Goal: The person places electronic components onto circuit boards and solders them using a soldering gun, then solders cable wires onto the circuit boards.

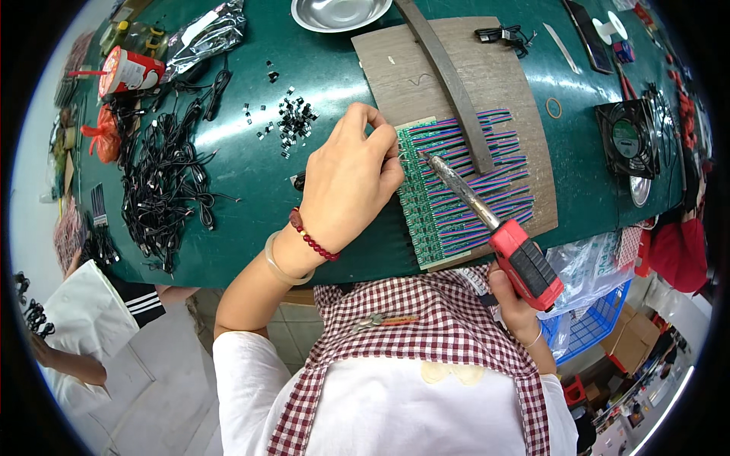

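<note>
My left hand [353, 163] is closed in a pinch at the left edge of a green circuit board panel [423, 220]. What its fingertips hold is hidden. My right hand [511, 300] grips a soldering iron [525, 262] by its red and black handle. The iron's tip points up and left, close to the panel's upper part and near my left fingers. Rows of blue, pink and black wires [487, 209] run rightward from the panel. A grey bar [449, 83] lies across the upper wires. Panel and wires rest on a brown wooden board [532, 91].
Small black connectors [295, 121] lie left of my hand, beside a heap of black cables [163, 178]. A metal bowl [340, 11] stands at the far edge of view. To the right are a black fan [627, 138], a rubber band [553, 108] and a blue basket [597, 323].
</note>
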### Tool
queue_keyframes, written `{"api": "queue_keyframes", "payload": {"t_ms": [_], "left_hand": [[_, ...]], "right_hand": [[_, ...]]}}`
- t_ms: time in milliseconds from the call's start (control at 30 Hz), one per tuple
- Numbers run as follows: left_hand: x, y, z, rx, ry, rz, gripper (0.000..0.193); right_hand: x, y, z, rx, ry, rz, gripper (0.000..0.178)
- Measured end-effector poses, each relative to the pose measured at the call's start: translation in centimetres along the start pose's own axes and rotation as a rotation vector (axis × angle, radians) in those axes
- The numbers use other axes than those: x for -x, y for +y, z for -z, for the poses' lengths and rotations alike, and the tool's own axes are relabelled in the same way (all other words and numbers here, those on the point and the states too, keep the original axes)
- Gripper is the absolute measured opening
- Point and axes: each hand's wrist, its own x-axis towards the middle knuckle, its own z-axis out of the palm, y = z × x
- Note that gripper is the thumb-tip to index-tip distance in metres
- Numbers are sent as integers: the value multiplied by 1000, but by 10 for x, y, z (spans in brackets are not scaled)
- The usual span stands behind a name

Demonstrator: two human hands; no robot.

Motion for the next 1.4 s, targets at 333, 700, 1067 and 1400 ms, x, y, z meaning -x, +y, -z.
{"api": "queue_keyframes", "payload": {"t_ms": [333,700,1067,1400], "left_hand": [[6,2,5,-53,9,27,12],[98,-97,105,-667,69,332,12],[79,-64,88,561,317,356,3],[50,40,18,694,-35,-83,12]], "right_hand": [[2,5,-1,-68,70,-18,25],[-11,4,0,-414,185,14,29],[-20,-27,3,-695,161,-2,32],[-54,-89,-22,-628,-174,-131,29]]}}
